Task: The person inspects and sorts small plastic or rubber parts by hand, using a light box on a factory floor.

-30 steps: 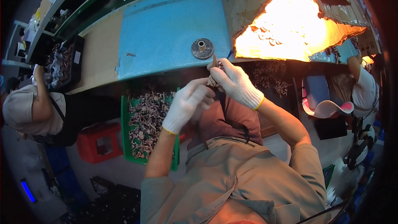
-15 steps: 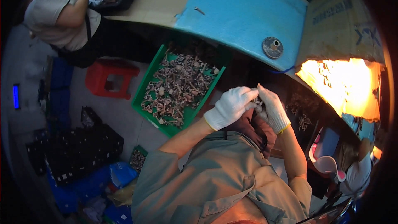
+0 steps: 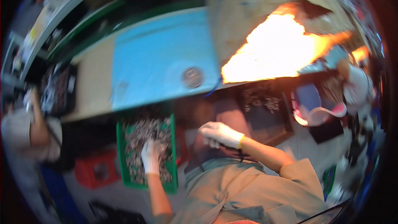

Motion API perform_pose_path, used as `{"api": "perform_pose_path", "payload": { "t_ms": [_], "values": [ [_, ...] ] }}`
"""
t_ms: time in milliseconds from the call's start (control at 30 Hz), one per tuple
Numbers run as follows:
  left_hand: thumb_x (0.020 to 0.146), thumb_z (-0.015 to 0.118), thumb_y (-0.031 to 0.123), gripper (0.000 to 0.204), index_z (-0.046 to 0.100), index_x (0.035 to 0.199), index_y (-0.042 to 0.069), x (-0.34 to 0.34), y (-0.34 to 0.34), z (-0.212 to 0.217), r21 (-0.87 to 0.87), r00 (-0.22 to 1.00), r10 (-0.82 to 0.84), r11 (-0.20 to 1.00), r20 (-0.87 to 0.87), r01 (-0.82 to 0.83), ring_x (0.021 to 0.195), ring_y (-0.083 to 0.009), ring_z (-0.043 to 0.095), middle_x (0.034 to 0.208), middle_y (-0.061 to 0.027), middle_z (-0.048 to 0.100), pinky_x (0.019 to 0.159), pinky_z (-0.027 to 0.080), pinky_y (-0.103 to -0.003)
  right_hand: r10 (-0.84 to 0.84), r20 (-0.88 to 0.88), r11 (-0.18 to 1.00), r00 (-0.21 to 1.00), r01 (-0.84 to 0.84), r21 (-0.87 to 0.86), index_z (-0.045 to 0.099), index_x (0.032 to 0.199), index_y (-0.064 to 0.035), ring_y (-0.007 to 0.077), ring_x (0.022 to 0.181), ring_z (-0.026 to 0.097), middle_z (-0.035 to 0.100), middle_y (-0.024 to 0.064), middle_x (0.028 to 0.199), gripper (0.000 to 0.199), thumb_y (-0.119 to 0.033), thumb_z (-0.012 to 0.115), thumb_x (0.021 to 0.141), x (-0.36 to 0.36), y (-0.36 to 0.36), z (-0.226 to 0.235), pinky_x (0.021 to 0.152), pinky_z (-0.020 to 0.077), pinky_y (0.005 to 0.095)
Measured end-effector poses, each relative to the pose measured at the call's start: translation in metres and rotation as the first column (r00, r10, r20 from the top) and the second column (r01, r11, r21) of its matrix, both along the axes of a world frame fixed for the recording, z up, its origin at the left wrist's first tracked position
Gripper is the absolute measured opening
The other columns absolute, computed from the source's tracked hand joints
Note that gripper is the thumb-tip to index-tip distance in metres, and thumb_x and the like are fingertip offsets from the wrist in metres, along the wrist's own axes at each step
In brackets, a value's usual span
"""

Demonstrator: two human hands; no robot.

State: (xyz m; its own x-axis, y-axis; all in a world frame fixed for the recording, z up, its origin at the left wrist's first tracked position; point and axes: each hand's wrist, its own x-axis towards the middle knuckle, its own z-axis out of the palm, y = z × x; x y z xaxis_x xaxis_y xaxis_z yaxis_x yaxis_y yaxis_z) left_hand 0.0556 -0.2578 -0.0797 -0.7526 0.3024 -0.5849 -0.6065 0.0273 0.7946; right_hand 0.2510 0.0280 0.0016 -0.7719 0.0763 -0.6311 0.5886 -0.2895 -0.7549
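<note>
My left hand (image 3: 151, 157), in a white knit glove, reaches into a green crate (image 3: 121, 155) heaped with small greyish metal parts (image 3: 139, 135). Its fingers touch or hover just over the heap; motion blur hides whether they hold a part. In front of my lap is my right hand (image 3: 222, 134), also gloved, with a yellow-edged cuff. Its fingers are curled together, and whatever they may hold does not show.
A workbench with a blue sheet (image 3: 166, 58) and a round disc (image 3: 192, 77) stands ahead. A brightly lit cardboard carton (image 3: 232, 16) is at right; below it sits a tray of parts (image 3: 263, 103). Co-workers (image 3: 31, 137) flank me; a red stool (image 3: 93, 170) stands left.
My hands, together over my lap before, have parted. The left has gone down into the green crate while the right stays before me. The whole view has swung to the right.
</note>
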Motion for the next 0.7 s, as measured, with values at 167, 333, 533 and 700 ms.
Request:
{"api": "perform_pose_path", "payload": {
  "t_ms": [167, 333, 533, 700],
  "values": [
    [0.104, 0.063, 0.027, 0.047, 0.056, 0.137, -0.006, 0.010, 0.091, 0.087, -0.064, 0.849, -0.212, 0.976, -0.485, 0.207, 0.087, -0.0181, 0.068, 0.111, -0.0139, 0.070, 0.076, 0.057, -0.031, -0.154, -0.037, 0.981, 0.987, 0.158, 0.110, 0.065, 0.123, -0.0047, 0.0084, 0.065, 0.061, 0.069, 0.0025, 0.084, 0.035, -0.034, 0.059, 0.105, 0.026, 0.036, 0.037, 0.058, 0.0515, 0.0250],
    [0.099, 0.068, 0.017, 0.044, 0.058, 0.136, -0.004, -0.009, 0.197, 0.128, -0.478, 0.073, -0.494, 0.862, -0.866, 0.167, 0.113, -0.0338, 0.065, 0.120, -0.0193, 0.069, 0.100, 0.051, -0.042, -0.231, -0.488, 0.218, 0.842, 0.533, 0.817, 0.075, 0.114, -0.0074, 0.0128, 0.067, 0.067, 0.072, 0.0073, 0.083, 0.022, -0.022, 0.069, 0.099, 0.023, 0.131, 0.055, 0.065, 0.0561, 0.0291],
    [0.093, 0.072, 0.016, 0.034, 0.069, 0.124, 0.002, -0.023, 0.270, 0.106, -0.434, 0.116, -0.477, 0.860, -0.871, 0.270, 0.119, -0.0362, 0.062, 0.125, -0.0175, 0.068, 0.105, 0.047, -0.044, 0.261, -0.291, -0.693, 0.920, 0.388, 0.607, 0.069, 0.106, -0.0125, 0.0312, 0.092, 0.066, 0.071, 0.0140, 0.091, 0.021, -0.026, 0.067, 0.091, -0.011, 0.301, -0.042, 0.085, 0.0532, 0.0412],
    [0.092, 0.072, 0.015, 0.029, 0.071, 0.118, 0.003, -0.033, 0.260, 0.085, -0.379, 0.204, -0.435, 0.887, -0.877, 0.262, 0.116, -0.0351, 0.063, 0.120, -0.0174, 0.069, 0.103, 0.047, -0.044, 0.093, 0.071, -0.191, 0.993, -0.052, 0.980, 0.072, 0.087, -0.0160, 0.0302, 0.075, 0.062, 0.066, 0.0102, 0.076, 0.023, -0.035, 0.061, 0.094, -0.040, 0.244, 0.074, 0.071, 0.0490, 0.0436]
  ]
}}
